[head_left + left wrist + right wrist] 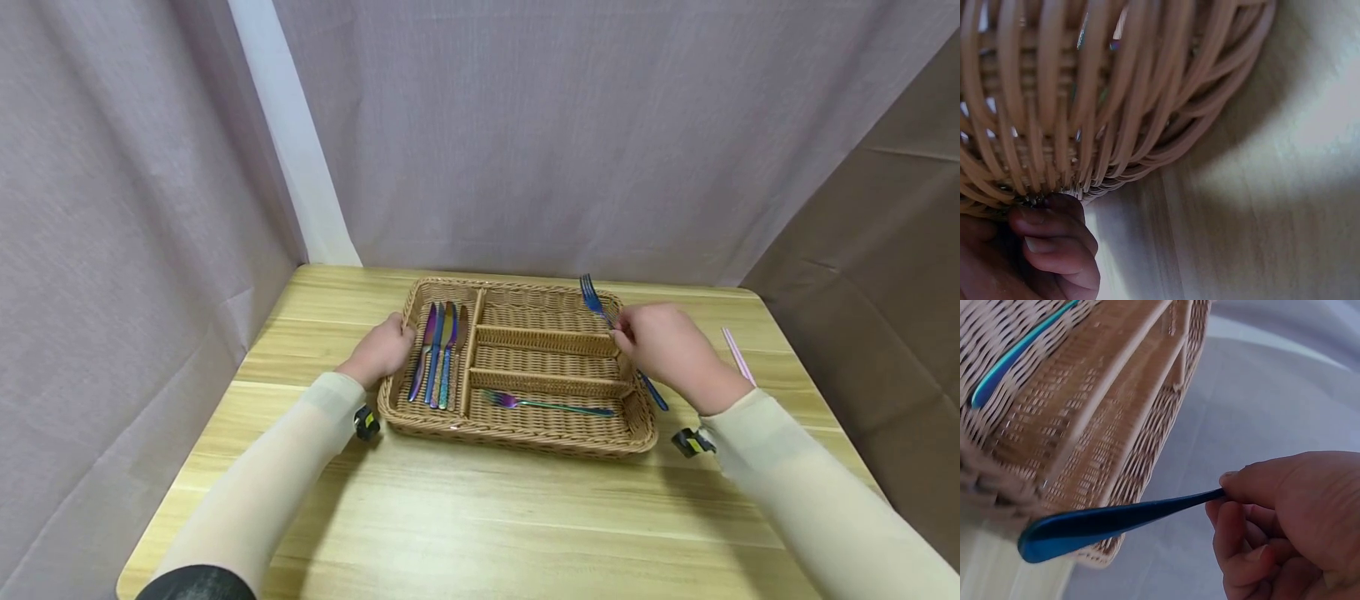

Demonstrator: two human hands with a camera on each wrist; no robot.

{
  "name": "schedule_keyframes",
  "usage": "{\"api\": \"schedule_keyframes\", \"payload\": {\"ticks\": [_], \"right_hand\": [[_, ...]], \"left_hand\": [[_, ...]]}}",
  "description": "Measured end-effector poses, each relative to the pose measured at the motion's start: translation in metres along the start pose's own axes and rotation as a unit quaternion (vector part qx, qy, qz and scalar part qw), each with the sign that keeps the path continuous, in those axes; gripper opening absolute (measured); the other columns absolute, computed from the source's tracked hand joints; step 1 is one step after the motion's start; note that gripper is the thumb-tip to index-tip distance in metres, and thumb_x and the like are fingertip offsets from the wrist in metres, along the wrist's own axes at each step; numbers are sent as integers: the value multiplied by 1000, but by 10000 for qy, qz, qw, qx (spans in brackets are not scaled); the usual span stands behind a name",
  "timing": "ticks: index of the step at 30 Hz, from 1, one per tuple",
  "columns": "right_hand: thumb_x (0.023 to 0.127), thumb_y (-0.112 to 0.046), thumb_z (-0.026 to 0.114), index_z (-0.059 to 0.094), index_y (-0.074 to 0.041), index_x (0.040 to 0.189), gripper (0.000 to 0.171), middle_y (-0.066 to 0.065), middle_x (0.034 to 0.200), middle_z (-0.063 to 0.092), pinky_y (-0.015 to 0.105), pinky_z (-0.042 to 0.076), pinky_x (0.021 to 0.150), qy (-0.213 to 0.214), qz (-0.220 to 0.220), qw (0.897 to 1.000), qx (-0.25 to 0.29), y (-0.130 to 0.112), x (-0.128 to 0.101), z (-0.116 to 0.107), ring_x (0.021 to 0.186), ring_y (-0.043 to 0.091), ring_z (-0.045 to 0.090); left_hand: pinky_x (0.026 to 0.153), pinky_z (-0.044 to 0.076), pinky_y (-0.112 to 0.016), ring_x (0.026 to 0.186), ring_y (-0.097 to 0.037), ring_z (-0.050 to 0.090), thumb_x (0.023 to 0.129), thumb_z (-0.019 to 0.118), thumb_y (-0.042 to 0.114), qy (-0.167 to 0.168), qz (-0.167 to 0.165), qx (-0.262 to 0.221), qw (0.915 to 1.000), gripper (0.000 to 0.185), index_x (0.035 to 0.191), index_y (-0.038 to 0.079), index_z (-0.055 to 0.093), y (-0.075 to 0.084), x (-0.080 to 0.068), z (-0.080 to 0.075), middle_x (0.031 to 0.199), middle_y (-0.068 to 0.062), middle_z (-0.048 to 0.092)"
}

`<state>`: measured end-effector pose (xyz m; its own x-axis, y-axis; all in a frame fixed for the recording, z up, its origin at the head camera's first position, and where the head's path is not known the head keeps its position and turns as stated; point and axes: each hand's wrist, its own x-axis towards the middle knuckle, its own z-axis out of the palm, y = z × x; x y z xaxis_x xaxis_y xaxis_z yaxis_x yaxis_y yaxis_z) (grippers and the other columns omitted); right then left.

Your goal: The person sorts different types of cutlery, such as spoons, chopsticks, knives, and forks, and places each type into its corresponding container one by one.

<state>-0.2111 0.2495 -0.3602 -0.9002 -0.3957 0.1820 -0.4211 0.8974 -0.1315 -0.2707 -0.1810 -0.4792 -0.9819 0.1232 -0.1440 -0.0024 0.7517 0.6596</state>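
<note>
Grey curtains hung round the wooden tabletop (480,517), with a wicker tray (517,433) set toward twelve o'clock of me. My left hand (381,350) rested at the tray's nine o'clock edge, fingers (1054,244) curled against the weave near its base, steadying it. My right hand (663,346) sat at the three o'clock edge and pinched a blue fork (596,302) at mid-handle, tines pointing toward twelve, handle end toward five, over the rim. Four knives (438,354) lay in the long nine o'clock compartment; another fork (547,405) lay in the six o'clock one. A pink stick (738,354) lay on the tabletop beyond my right hand. I judged I was mid-placement: next, the blue fork wanted turning crosswise and lowering beside the other fork, without catching the dividers.
</note>
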Motion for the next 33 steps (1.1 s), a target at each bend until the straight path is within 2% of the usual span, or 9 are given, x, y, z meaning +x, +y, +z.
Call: {"api": "schedule_keyframes", "payload": {"ticks": [7, 13, 22, 28, 33], "right_hand": [[104, -11, 70, 62, -12, 78, 27, -2, 65, 51, 38, 43, 56, 35, -303, 9995, -49, -20, 3, 6, 57, 16, 47], [105, -12, 71, 61, -14, 78, 29, -3, 66, 51, 39, 45, 56, -153, -525, 9985, -89, -35, 2, 11, 59, 16, 48], [101, -7, 75, 62, -16, 77, 28, -6, 69, 53, 35, 50, 56, -173, -1157, 9931, 5, -60, -2, 26, 60, 12, 48], [100, -10, 80, 64, -15, 80, 26, -7, 70, 57, 32, 52, 55, -399, -1204, 9919, -68, -69, -3, 36, 60, 10, 51], [98, -10, 82, 64, -15, 79, 26, -7, 71, 60, 34, 55, 55, -551, -1314, 9896, -192, -74, -5, 46, 61, 10, 55]], "left_hand": [[89, 66, -50, 118, -40, 69, 116, 32, 35, -12, -30, -45, 10000, 51, 151, -1, 44, -1, 1, 0, 133, -27, 63], [103, 59, -56, 120, -40, 67, 116, 33, 34, 15, 26, 16, 10000, 52, 151, -1, 45, -1, 1, 0, 134, -27, 63], [101, 61, -54, 114, -38, 67, 116, 33, 34, 26, 15, 40, 10000, 52, 151, -2, 45, -1, 1, 0, 126, -25, 64], [103, 60, -55, 117, -39, 67, 116, 31, 34, 8, 24, 46, 10000, 53, 153, -2, 43, -2, 2, 0, 130, -26, 64], [100, 61, -54, 113, -39, 67, 116, 32, 35, 21, 5, 14, 10000, 53, 153, -2, 44, -2, 1, 0, 126, -25, 65]]}}
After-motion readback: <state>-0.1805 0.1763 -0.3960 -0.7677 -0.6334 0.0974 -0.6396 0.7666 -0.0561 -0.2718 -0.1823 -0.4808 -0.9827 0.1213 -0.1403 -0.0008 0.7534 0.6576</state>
